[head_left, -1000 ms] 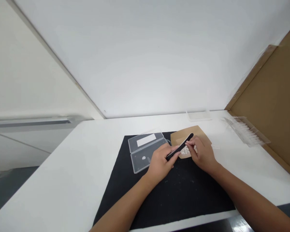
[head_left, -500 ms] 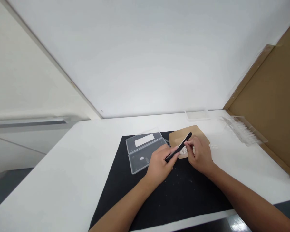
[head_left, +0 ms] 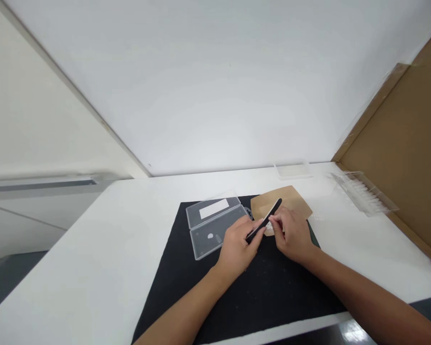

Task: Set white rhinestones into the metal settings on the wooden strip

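Note:
A black nail file [head_left: 275, 207] with a pale edge slants up and to the right from my left hand [head_left: 237, 245], whose thumb and fingers close around its lower end. The fingertips of my right hand [head_left: 293, 235] are pinched together against the file's middle. Whatever they hold is too small to make out. Behind and below lies a brown paper sheet [head_left: 295, 197] with small white pieces [head_left: 269, 227] on it, partly covered by my right hand. An opened clear plastic case [head_left: 200, 245] with a white label lies left of my left hand on the black mat [head_left: 266, 297].
At the back of the white table [head_left: 93, 258] stands a shallow clear tray [head_left: 292, 171]. A clear box [head_left: 366, 194] with rows of white pieces rests near the cardboard panel [head_left: 405, 153] on the right. A white wall [head_left: 215, 86] rises behind.
My right fingertips have slid down the file, toward my left hand. The file's upper tip has shifted slightly left and down.

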A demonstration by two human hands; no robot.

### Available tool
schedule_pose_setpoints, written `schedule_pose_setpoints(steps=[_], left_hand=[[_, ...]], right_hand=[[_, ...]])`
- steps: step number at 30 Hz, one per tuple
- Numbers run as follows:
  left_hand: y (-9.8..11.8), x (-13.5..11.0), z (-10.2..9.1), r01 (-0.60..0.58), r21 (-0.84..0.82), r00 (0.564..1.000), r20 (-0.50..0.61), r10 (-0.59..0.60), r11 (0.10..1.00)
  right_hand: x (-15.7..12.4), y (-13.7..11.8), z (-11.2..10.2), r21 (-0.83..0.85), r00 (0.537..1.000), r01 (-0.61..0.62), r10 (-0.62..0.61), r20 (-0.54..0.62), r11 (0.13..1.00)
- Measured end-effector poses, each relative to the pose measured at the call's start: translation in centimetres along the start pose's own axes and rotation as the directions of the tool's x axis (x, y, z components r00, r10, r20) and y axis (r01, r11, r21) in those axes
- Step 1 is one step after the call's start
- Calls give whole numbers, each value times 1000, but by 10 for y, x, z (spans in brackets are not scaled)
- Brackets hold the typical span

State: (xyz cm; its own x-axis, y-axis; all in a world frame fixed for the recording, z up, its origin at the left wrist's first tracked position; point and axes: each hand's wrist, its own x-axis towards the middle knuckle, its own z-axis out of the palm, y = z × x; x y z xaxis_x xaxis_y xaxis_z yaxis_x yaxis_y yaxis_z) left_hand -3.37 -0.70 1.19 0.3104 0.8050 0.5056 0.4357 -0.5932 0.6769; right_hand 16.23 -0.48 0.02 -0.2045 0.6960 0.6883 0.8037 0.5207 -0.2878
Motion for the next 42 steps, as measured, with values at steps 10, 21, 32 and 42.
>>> schedule_pose_setpoints(steps=[10,21,32,42], left_hand=[[-2,-1,4,3,0,1000,-22,-3,1000],[0,1,4,12,-17,999,-42,-13,1000],[3,2,2,54,-8,996,-74,-54,999],[7,1,1,105,-46,993,-54,-107,993]], right_hand=[[6,4,-2,-14,998,32,-31,62,999],[10,7,-3,-36,1000,-22,23,13,999],[14,8,-6,-19,1000,-20,21,21,1000],[14,8,-5,25,998,26,-28,63,999]])
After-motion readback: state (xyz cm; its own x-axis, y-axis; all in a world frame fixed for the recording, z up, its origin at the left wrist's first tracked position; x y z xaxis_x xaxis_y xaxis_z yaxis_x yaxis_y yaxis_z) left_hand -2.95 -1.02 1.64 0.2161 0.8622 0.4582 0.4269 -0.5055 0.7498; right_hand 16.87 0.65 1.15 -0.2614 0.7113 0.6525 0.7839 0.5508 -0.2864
